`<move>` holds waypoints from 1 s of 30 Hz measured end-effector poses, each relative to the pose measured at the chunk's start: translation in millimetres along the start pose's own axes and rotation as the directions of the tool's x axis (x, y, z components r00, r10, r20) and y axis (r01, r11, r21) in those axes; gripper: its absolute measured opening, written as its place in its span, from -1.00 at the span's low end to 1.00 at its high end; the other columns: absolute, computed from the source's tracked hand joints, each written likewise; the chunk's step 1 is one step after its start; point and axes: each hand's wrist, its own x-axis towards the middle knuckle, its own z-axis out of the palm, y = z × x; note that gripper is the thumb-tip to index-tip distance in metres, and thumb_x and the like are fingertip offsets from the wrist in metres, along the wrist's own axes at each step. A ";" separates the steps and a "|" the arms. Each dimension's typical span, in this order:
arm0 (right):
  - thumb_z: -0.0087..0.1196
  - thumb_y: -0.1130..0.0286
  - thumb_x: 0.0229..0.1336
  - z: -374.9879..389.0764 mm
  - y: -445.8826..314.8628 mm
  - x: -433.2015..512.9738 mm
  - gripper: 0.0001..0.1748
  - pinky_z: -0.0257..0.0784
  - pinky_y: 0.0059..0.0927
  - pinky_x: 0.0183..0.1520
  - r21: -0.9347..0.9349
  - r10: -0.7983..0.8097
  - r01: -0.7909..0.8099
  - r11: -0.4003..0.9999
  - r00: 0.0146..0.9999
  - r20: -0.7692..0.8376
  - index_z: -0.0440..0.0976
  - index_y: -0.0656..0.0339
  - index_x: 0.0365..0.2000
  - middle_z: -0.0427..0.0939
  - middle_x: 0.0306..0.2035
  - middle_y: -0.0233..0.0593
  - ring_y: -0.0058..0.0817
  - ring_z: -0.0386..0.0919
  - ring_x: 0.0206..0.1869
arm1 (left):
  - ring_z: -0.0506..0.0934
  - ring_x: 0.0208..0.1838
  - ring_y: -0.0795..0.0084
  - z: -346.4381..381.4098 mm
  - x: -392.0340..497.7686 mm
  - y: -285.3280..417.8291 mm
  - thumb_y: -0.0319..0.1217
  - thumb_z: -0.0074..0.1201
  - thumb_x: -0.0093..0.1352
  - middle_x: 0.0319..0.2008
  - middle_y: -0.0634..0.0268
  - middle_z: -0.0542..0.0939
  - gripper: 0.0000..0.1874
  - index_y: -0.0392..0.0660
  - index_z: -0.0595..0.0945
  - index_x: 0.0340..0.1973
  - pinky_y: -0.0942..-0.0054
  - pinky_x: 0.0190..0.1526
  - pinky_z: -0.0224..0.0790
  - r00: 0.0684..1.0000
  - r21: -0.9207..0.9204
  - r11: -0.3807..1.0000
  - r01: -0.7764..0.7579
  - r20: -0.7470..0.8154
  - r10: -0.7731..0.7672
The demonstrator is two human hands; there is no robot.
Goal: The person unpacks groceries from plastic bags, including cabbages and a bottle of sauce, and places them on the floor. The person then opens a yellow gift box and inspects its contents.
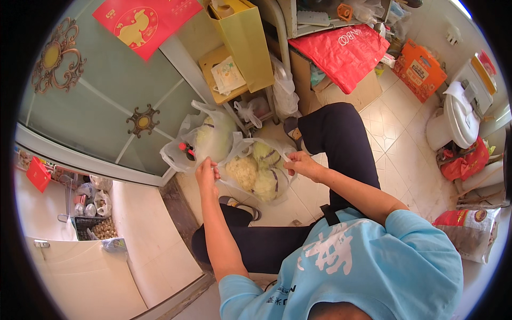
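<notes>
My left hand (pixel 207 175) grips the left rim of a clear plastic bag (pixel 285 191), and my right hand (pixel 303 165) pinches its right rim, so the mouth is spread wide. Inside lie a cauliflower (pixel 242 173) and several pale green cabbages (pixel 265 185) with purple bands. Just behind my left hand, a second plastic bag (pixel 172 154) stands on the floor with a large pale green vegetable (pixel 216 138) and a dark bottle with a red cap (pixel 185 148) in it. Both bags are between my feet.
A glass sliding door (pixel 100 96) rises at the left. Behind the bags stands a small wooden shelf (pixel 208 70) with a yellow paper bag (pixel 250 48). Further right are a cardboard box (pixel 352 94) under a red bag (pixel 344 52), an orange box (pixel 420 70) and a toilet (pixel 460 120).
</notes>
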 end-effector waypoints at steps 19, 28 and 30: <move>0.11 0.33 0.13 -15.8 -16.4 45.0 -0.83 0.26 -0.45 -0.29 0.247 0.192 -0.221 0.943 0.972 0.136 0.49 0.23 -0.43 0.48 -0.58 -0.30 -0.48 0.41 -0.49 | 0.43 -0.54 0.51 14.5 6.4 1.0 -0.22 0.03 0.40 -0.48 0.27 0.48 -0.75 -0.17 0.52 -0.32 0.50 -0.54 0.21 0.991 -0.125 0.984 0.127 0.053 -0.121; 0.09 0.35 0.13 -31.1 -44.7 67.6 -0.81 0.18 -0.54 -0.38 0.442 0.222 -0.206 0.873 0.975 0.017 0.54 0.29 -0.36 0.33 -0.62 -0.41 -0.58 0.25 -0.53 | 0.54 -0.38 0.47 35.4 17.2 10.5 -0.24 0.06 0.37 -0.28 0.28 0.51 -0.72 -0.10 0.46 -0.10 0.52 -0.52 0.19 0.998 -0.294 0.955 0.049 -0.016 -0.056; 0.08 0.32 0.14 -41.8 -51.0 72.8 -0.80 0.12 -0.55 -0.42 0.471 0.235 -0.195 0.860 0.972 -0.027 0.53 0.27 -0.36 0.24 -0.67 -0.45 -0.62 0.17 -0.57 | 0.51 -0.44 0.50 34.5 25.3 22.7 -0.21 0.05 0.38 -0.32 0.26 0.52 -0.72 -0.09 0.48 -0.12 0.53 -0.52 0.18 0.997 -0.285 0.955 0.080 0.024 -0.076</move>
